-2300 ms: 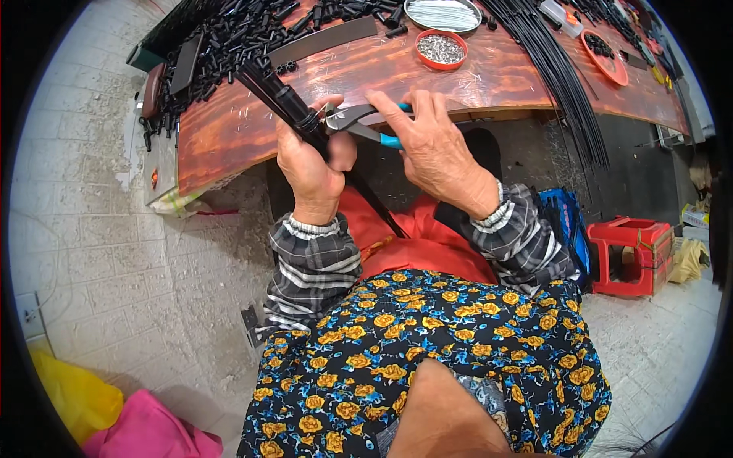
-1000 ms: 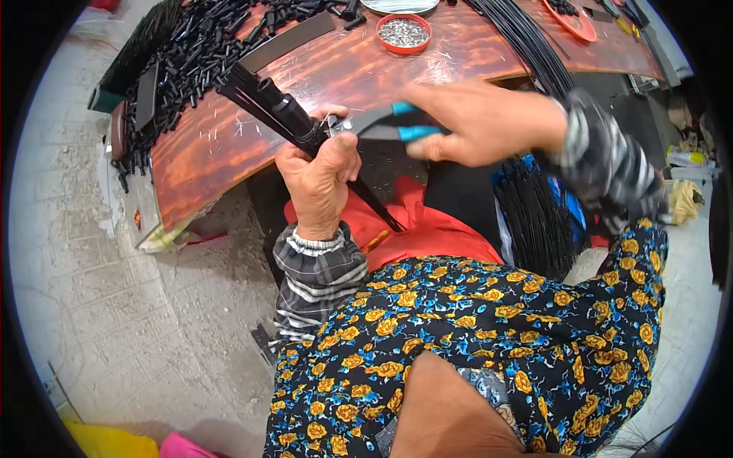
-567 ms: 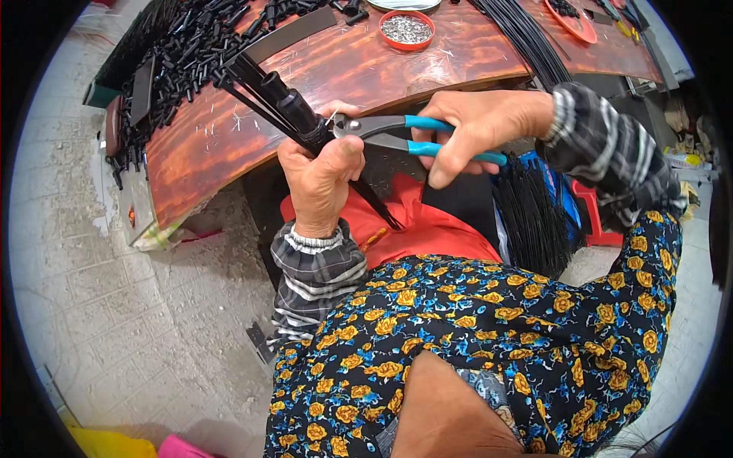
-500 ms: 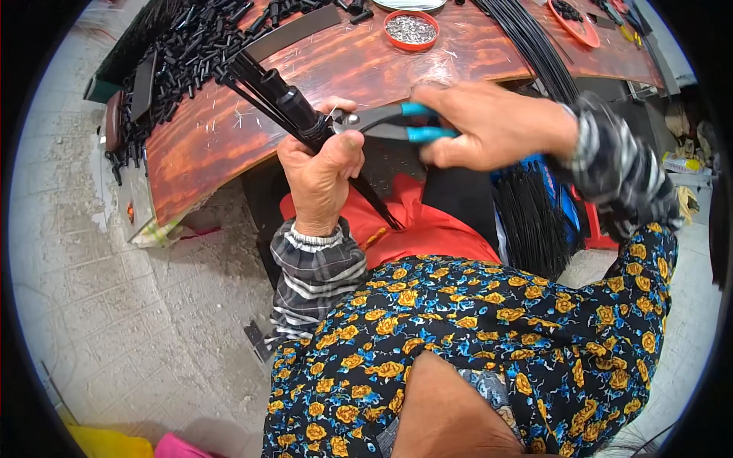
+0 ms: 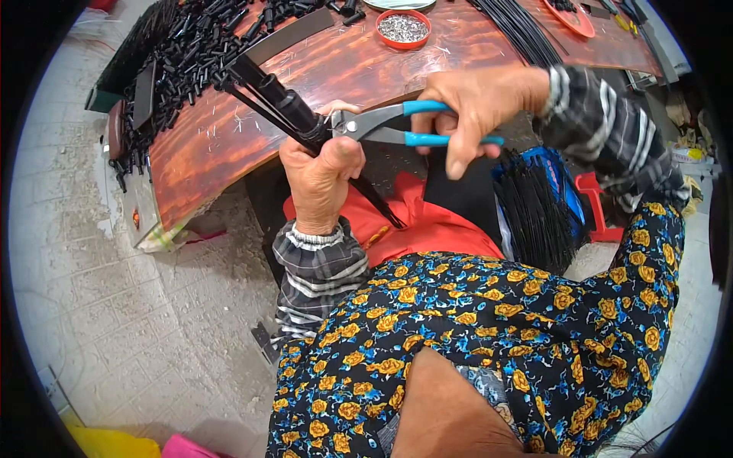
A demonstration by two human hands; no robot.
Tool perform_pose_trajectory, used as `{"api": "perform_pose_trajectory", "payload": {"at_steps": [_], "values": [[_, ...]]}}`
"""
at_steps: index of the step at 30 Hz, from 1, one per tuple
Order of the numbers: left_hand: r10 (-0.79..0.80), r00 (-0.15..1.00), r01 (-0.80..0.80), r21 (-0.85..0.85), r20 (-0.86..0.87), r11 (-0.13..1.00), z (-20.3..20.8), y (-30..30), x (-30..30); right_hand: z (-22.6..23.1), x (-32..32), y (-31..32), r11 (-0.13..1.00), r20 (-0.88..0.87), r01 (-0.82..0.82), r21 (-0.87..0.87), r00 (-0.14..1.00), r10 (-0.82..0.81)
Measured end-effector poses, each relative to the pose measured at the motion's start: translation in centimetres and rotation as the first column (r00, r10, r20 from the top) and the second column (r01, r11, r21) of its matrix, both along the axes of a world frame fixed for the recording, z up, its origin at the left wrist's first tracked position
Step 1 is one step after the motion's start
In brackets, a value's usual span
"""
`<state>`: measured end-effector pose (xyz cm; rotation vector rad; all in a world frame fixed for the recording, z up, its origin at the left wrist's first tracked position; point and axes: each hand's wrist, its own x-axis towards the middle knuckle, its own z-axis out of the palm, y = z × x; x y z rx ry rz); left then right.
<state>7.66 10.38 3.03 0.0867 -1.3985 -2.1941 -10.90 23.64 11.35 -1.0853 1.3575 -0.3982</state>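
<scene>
My left hand (image 5: 321,172) is closed round a bundle of black rods and tubes (image 5: 286,107), which slants from the table edge down to the red cloth (image 5: 447,234) on my lap. In my right hand (image 5: 469,107) is a pair of pliers (image 5: 382,124) with blue handles, fingers wrapped about the upper handle and the thumb over the lower one. The handles stand apart. Its metal jaws are at the bundle, right beside my left thumb and fingertips. What exactly lies between the jaws is too small to make out.
A reddish wooden table (image 5: 206,160) holds a heap of short black tubes (image 5: 198,57) at its left. A red dish (image 5: 403,30) of small silvery pieces stands at the back. Long black rods (image 5: 523,34) lie farther right. More thin black rods (image 5: 534,214) stand beside my lap.
The pliers' handles have spread apart, and my right thumb has dropped lower. My right forearm has shifted slightly up and left. My left hand keeps its hold on the bundle.
</scene>
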Motion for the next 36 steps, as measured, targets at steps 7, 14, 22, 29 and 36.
{"api": "perform_pose_trajectory", "payload": {"at_steps": [7,14,22,29,36], "values": [[0.044,0.999,-0.043,0.008,-0.011,0.999,-0.5,-0.8,0.7,-3.2,3.5,1.3,0.662,-0.778,-0.409,-0.628,0.37,-0.508],[-0.008,0.986,-0.042,0.294,0.168,0.955,1.0,-0.8,0.4,-1.9,2.5,1.3,0.838,-0.607,-0.209,-0.504,0.776,-0.171],[0.08,0.969,-0.136,0.239,0.232,0.961,1.1,-0.4,0.1,-2.9,3.2,1.9,0.691,-0.722,-0.353,-0.631,0.593,-0.356],[0.104,0.967,-0.157,0.221,0.234,0.963,0.9,-0.6,0.1,-5.8,5.0,1.0,0.687,-0.707,-0.214,-0.695,0.376,-0.599],[0.069,0.969,-0.127,0.236,0.238,0.963,0.7,-1.0,0.7,-7.5,5.9,1.0,0.624,-0.453,0.052,-0.779,0.643,-0.618]]}}
